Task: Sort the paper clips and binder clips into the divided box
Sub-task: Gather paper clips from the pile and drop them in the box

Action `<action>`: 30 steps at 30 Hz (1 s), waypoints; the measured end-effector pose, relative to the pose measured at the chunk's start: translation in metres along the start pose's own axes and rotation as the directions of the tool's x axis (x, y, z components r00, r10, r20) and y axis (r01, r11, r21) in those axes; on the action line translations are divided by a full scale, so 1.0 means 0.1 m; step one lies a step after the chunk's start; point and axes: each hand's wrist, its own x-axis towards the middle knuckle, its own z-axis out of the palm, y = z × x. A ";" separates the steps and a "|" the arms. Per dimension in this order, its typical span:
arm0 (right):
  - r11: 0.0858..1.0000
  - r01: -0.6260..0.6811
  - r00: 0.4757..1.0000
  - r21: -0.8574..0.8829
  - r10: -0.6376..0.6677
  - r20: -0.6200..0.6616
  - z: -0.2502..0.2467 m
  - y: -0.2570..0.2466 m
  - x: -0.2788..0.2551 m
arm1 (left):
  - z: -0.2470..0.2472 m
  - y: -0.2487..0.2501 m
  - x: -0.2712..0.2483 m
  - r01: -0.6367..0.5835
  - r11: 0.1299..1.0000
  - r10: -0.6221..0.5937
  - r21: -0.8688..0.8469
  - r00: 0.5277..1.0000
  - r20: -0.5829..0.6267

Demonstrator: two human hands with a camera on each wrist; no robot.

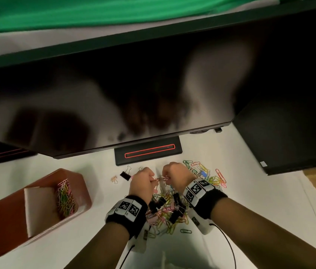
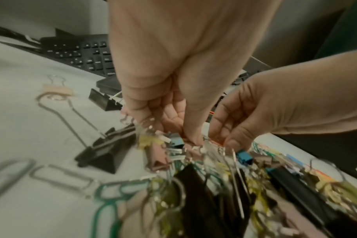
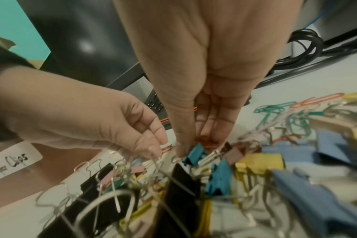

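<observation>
A mixed pile of binder clips and coloured paper clips (image 1: 164, 210) lies on the white desk under my wrists, and more paper clips (image 1: 209, 175) spread to its right. My left hand (image 1: 151, 180) and right hand (image 1: 166, 178) meet just above the pile's far edge. Between them they pinch reddish paper clips (image 1: 160, 179) that look linked. In the right wrist view my left hand (image 3: 157, 149) pinches a rose wire clip (image 3: 167, 149) and my right hand (image 3: 192, 146) pinches beside a teal binder clip (image 3: 194, 155). The brown divided box (image 1: 7, 230) stands at the left, with paper clips (image 1: 65, 199) in its right compartment.
A black binder clip (image 1: 125, 175) and a small beige clip (image 1: 114, 179) lie apart, left of my hands. A big dark monitor (image 1: 114, 94) on its stand (image 1: 149, 152) overhangs the desk's back. A keyboard (image 2: 88, 54), a dark case (image 1: 289, 133) and cables (image 3: 302, 48) sit around.
</observation>
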 end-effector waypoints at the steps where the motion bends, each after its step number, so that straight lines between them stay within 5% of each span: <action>1: 1.000 -0.016 0.999 0.003 0.016 0.034 -0.02 0.00 0.03 | -0.01 -0.01 0.02 0.004 1.000 -0.004 -0.018 1.000 0.020; 9: 0.997 -0.064 0.983 -0.035 0.069 0.170 -0.07 0.00 0.13 | -0.07 -0.06 0.09 -0.222 0.949 0.203 0.226 0.974 0.102; 16: 0.989 0.025 1.000 0.144 -0.023 -0.018 -0.13 0.13 -0.14 | -0.05 -0.11 0.09 -0.324 0.884 0.296 0.337 0.946 0.133; 19: 0.929 0.030 0.980 0.368 0.046 -0.196 -0.28 0.34 -0.33 | -0.11 0.02 0.06 -0.382 0.894 0.366 0.235 0.924 0.110; 22: 0.918 -0.015 0.946 0.397 0.142 -0.292 -0.45 0.68 -0.47 | -0.12 0.24 0.05 -0.462 0.871 0.459 0.168 0.886 0.062; 26: 0.920 -0.116 0.935 0.375 0.228 -0.271 -0.50 1.00 -0.54 | 0.01 0.54 0.14 -0.528 0.833 0.509 0.165 0.849 0.144; 30: 0.953 -0.102 0.969 0.286 0.161 -0.189 -0.40 0.96 -0.49 | 0.22 0.76 0.28 -0.563 0.790 0.482 0.243 0.816 0.320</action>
